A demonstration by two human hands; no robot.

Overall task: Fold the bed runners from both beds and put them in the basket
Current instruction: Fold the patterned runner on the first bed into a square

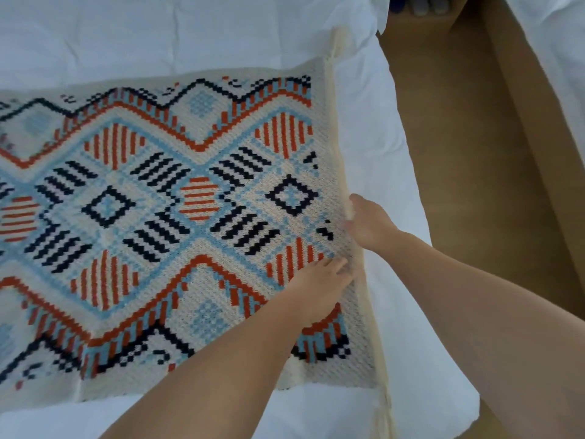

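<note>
At end of runner, right hand is pinching its edge; left hand grip unclear; folding seemingly just starting.

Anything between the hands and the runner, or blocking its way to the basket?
Nothing visible: right hand grips the runner at its end edge, left hand rests on it. No basket in view, so path unknown.

Cream knitted bed runner with orange, blue, black diamonds, flat across white bed.
</note>
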